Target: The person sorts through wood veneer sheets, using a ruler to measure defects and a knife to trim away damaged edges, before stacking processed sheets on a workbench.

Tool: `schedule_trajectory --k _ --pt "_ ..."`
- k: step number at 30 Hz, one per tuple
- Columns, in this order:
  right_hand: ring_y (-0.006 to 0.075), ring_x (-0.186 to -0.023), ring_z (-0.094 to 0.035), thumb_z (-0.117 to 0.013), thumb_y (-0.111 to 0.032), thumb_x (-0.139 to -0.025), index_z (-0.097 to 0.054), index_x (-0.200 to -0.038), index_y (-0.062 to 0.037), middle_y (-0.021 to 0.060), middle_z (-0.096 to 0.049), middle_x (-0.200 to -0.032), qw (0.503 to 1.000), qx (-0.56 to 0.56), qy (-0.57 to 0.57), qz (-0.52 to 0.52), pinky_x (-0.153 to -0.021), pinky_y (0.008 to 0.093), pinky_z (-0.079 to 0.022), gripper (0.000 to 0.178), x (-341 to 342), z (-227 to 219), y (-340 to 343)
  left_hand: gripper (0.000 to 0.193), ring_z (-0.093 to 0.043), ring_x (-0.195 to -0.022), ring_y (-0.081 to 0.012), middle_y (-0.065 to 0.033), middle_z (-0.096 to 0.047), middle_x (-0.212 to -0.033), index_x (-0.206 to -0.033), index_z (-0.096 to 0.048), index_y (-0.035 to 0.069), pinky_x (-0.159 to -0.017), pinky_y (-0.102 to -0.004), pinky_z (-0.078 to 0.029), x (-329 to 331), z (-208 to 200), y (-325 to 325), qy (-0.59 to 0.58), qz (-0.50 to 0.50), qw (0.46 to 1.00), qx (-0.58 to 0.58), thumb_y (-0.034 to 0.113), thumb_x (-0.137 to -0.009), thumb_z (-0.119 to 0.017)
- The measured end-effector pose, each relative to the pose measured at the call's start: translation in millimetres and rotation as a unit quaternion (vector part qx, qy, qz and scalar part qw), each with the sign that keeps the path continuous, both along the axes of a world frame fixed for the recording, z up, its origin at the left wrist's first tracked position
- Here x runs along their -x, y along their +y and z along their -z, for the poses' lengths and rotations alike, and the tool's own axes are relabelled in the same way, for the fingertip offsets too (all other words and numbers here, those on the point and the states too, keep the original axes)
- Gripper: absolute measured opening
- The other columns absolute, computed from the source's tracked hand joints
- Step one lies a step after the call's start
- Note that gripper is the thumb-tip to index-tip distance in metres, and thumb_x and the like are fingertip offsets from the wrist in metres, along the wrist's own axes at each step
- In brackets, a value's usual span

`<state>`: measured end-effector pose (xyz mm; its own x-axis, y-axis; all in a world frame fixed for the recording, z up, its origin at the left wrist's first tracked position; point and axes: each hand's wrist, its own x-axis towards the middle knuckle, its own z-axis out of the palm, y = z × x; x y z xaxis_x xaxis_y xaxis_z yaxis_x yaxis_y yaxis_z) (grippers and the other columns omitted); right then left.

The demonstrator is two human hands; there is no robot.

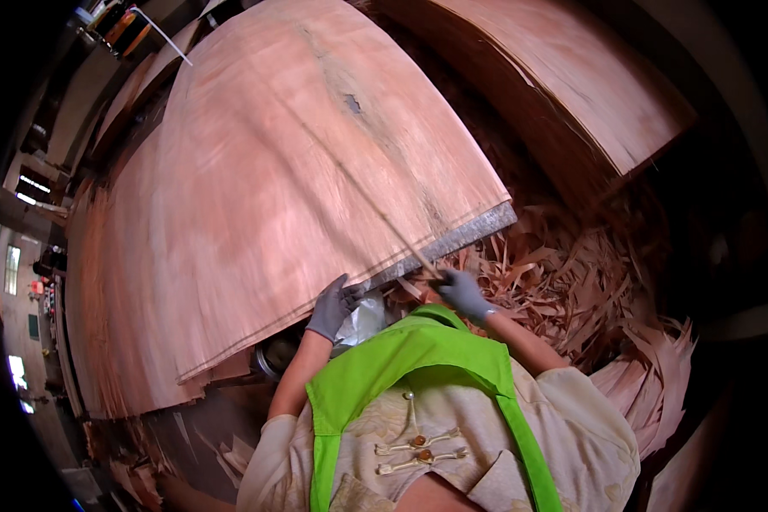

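A large sheet of pinkish wood veneer [256,196] lies in front of me, with a dark streak and a small hole on its far right part. My right hand [462,296], in a grey glove, is closed around the near end of a long thin stick [384,218]. The stick slants away to the far left over the veneer. At the sheet's near edge is my left hand [334,309], also gloved in grey, its fingers apart and touching or very close to that edge. A grey metallic strip [469,232] shows under the sheet's near right edge.
Torn veneer strips [563,290] pile up to the right. Another veneer stack [572,77] stands at the far right, with a dark gap between. A crumpled silvery sheet [363,322] is beside my left hand. My bright green apron [384,367] borders the work.
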<state>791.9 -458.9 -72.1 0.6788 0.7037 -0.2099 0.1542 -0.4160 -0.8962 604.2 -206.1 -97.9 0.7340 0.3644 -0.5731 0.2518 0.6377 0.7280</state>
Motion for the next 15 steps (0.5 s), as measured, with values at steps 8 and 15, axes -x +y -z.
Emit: schedule_trajectory --k 8,15 --pt "0.0189 -0.065 -0.063 -0.058 -0.027 -0.085 -0.063 -0.103 -0.0075 0.0141 -0.065 -0.077 0.982 0.003 -0.015 -0.187 -0.061 0.0309 -0.048 0.027 59.4 -42.3 96.8 0.037 -0.055 -0.070 -0.0198 -0.0086 -0.054 -0.083 -0.120 -0.040 0.013 -0.064 -0.0353 -0.050 -32.0 -32.2 5.5 -0.043 -0.175 0.976 0.123 0.031 -0.090 -0.052" --pt "0.0234 -0.059 -0.057 -0.054 -0.031 -0.086 -0.060 -0.100 -0.0034 0.0162 -0.059 -0.069 0.987 0.139 -0.084 0.007 -0.059 0.0364 -0.045 0.031 54.9 40.7 -31.2 0.057 -0.045 -0.053 -0.0098 -0.0026 -0.051 -0.083 -0.136 -0.034 0.014 -0.045 -0.0218 -0.039 60.8 -37.4 96.6 0.090 -0.289 0.930 -0.210 0.015 -0.083 -0.053"
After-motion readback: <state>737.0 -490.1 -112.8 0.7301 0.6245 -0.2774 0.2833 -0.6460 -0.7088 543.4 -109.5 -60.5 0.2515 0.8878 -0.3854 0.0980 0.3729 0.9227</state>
